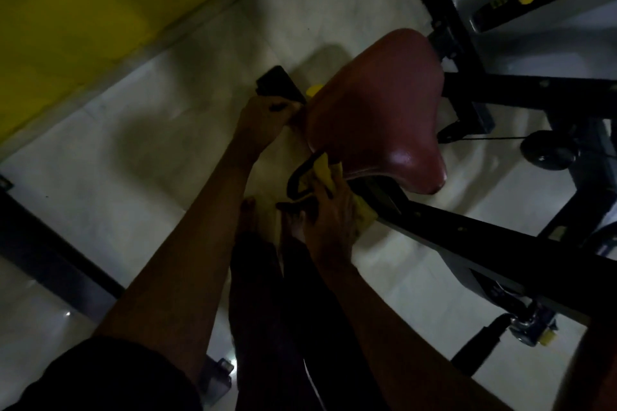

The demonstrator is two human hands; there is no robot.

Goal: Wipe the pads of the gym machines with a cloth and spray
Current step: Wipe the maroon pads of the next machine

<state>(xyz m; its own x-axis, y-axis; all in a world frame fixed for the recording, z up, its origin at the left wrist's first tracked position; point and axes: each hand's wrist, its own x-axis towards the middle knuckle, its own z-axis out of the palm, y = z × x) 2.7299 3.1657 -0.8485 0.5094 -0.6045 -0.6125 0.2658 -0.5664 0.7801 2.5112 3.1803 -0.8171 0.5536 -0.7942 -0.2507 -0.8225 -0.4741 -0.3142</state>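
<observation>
view: head cam, pretty dim
seat pad: dark red, shiny, sitting on the black frame
cloth: yellow, bunched right under the pad's near edge, against the frame
right hand: wrapped over the cloth, pressing it there
left hand: clenched on some dark thing by the pad's left side, can't tell what

Pale, glossy floor, dim light, soft shadows across it. Meets yellow wall along upper left. Black machine frame standing on it at right; small black wheel down on floor just beside frame. Second dark bar running across lower left, metal bracket near its end. Two bare feet planted near centre, close together.
</observation>
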